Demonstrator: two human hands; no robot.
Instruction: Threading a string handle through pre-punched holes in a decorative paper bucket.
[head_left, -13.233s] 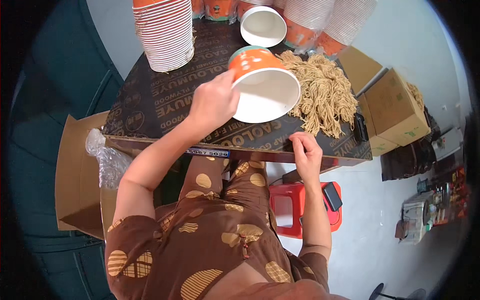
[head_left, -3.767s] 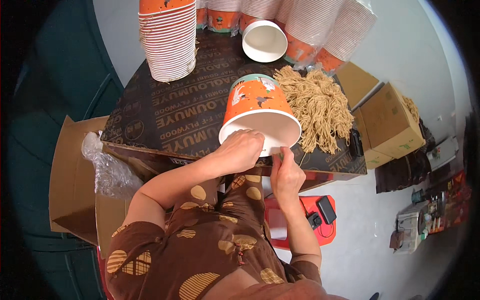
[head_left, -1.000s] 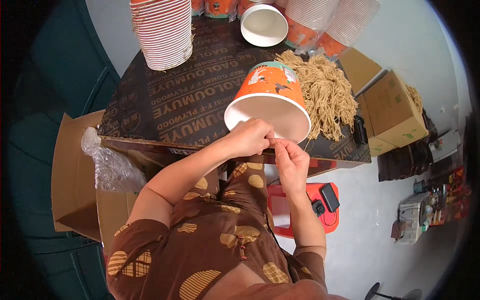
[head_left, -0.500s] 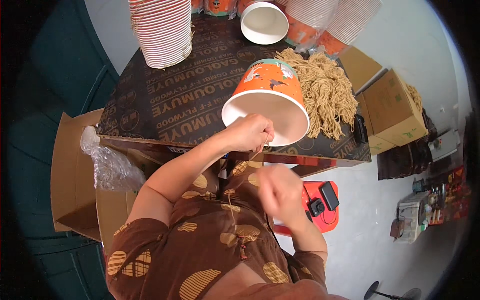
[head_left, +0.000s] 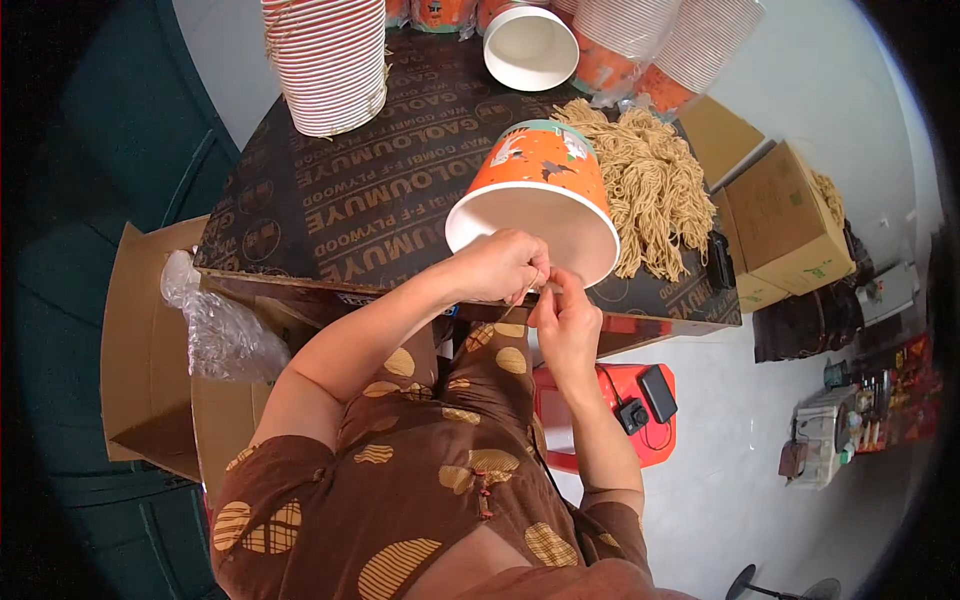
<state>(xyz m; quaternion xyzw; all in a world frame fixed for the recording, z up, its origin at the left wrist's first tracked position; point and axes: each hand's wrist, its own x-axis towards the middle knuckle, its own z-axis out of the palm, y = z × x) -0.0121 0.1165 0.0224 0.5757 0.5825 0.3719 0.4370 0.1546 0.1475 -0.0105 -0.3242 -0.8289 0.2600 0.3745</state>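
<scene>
An orange paper bucket (head_left: 548, 180) with a white rim and a green base band lies on its side, mouth toward me, at the table's near edge. At the lower rim, my left hand (head_left: 500, 266) is closed in a pinch on a thin tan cord (head_left: 516, 306). Close against it, my right hand (head_left: 568, 322) has thumb and fingers pinched together at the same rim; what lies between its fingertips is too small to make out. A heap of tan cords (head_left: 660, 190) rests right of the bucket.
On the dark printed table (head_left: 370, 190) stand a tall stack of nested buckets (head_left: 325, 70), a single white-lined bucket (head_left: 531, 48) and wrapped stacks (head_left: 625, 45) behind. Cardboard boxes (head_left: 790, 215) sit at right; an open carton (head_left: 150, 350) with clear plastic (head_left: 235, 335) is at left. A red stool (head_left: 655, 440) holds black devices.
My right hand has moved up from below the table edge to meet my left hand at the bucket's rim. The left hand and the bucket have stayed nearly in place.
</scene>
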